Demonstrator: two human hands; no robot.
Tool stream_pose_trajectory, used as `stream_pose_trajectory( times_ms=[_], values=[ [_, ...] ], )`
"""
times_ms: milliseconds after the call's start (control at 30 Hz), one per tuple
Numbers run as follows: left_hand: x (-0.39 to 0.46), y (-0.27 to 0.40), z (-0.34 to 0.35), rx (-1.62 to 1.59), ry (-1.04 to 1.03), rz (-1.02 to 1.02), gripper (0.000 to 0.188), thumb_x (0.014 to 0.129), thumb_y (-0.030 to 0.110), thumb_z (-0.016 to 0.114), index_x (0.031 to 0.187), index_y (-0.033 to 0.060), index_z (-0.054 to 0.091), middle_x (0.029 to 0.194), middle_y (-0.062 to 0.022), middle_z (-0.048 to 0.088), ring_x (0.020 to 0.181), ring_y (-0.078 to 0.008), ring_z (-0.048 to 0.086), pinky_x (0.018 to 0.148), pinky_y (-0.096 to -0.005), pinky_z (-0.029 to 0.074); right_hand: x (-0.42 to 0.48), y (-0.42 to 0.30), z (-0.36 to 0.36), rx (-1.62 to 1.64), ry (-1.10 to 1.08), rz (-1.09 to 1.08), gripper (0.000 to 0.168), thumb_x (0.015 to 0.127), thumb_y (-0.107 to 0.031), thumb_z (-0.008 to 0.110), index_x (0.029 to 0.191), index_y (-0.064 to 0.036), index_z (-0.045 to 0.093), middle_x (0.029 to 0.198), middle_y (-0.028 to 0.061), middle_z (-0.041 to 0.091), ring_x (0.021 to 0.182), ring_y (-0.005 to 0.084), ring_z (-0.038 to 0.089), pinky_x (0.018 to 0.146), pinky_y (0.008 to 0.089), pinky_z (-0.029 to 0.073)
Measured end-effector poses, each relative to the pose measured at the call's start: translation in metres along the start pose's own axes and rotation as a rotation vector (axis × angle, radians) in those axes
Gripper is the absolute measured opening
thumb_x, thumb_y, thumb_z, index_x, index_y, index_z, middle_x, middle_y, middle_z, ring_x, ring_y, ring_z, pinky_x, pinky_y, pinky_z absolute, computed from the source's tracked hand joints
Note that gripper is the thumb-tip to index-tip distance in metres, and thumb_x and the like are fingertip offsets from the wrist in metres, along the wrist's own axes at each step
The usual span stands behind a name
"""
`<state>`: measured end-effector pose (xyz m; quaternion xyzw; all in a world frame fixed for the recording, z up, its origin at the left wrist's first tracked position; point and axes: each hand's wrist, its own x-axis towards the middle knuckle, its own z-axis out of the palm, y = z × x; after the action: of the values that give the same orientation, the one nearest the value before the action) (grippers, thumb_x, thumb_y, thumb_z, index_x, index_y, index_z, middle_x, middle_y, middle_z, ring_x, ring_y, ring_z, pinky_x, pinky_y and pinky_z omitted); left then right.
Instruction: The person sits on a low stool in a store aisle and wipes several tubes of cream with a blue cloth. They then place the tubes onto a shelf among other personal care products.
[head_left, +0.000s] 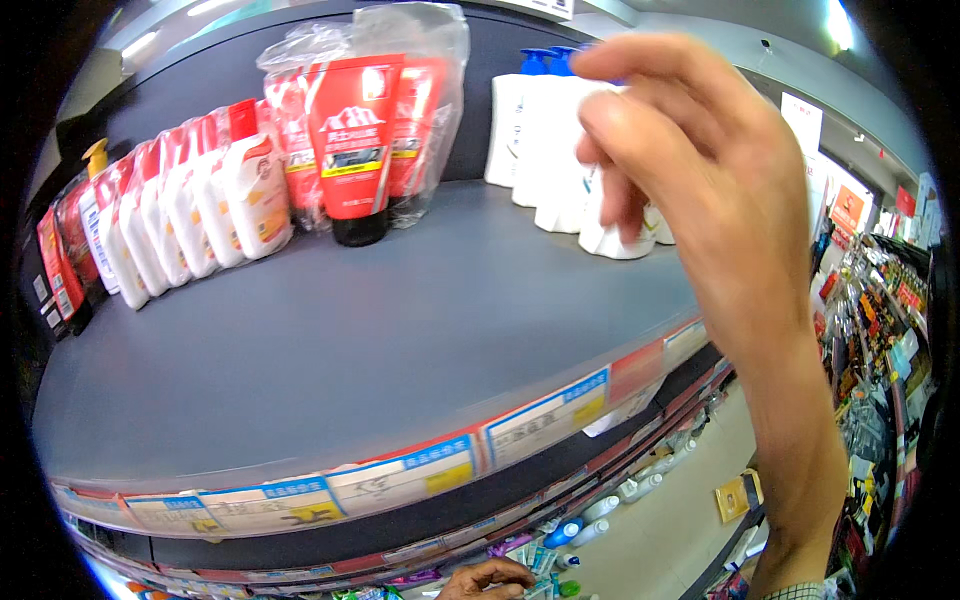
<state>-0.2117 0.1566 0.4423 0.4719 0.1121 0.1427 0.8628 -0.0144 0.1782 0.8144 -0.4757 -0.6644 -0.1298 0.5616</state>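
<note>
My right hand (675, 150) is raised at the right, its fingers bent and apart, with nothing seen between them. It is in front of white pump bottles (555, 150) with blue tops and hides part of them; whether it touches one is unclear. My left hand is out of view. A dark grey shelf (360, 322) lies before me. On it stand red tubes (352, 142) with black caps, some in clear plastic bags, and to their left a row of plastic-wrapped white bottles (255, 195) with red caps.
Price labels (405, 480) line the shelf's front edge, with lower shelves beneath. Another person's hand (487, 579) shows at the bottom, near bottles and packets on the floor. A yellow box (733, 499) lies on the floor. Crowded shelves (870, 337) stand at the far right.
</note>
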Motion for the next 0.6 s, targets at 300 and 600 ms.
stream_pose_trajectory(
  times_ms=[300,600],
  values=[
    [0.034,-0.018,0.023,0.132,-0.187,-0.173,0.023,0.094,0.014,0.068,0.113,0.0019,0.065,0.107,-0.0072,0.067,0.1,-0.0176,0.063,0.09,-0.033,0.05,-0.192,0.002,-0.074,-0.273,0.047,0.179,0.028,0.088,0.009,0.053,0.115,0.002,0.055,0.078,0.0084,0.061,0.056,0.0095,0.056,0.049,0.0222,0.043],
    [0.06,-0.045,0.084,0.14,-0.271,-0.252,0.025,0.097,0.019,0.064,0.112,-0.0009,0.066,0.101,-0.0074,0.068,0.095,-0.0151,0.064,0.086,-0.0311,0.05,-0.425,0.034,-0.081,-0.15,-0.119,0.99,0.038,0.088,-0.008,0.064,0.126,-0.004,0.058,0.101,0.014,0.068,0.087,0.0256,0.07,0.071,0.0342,0.055]
  ],
)
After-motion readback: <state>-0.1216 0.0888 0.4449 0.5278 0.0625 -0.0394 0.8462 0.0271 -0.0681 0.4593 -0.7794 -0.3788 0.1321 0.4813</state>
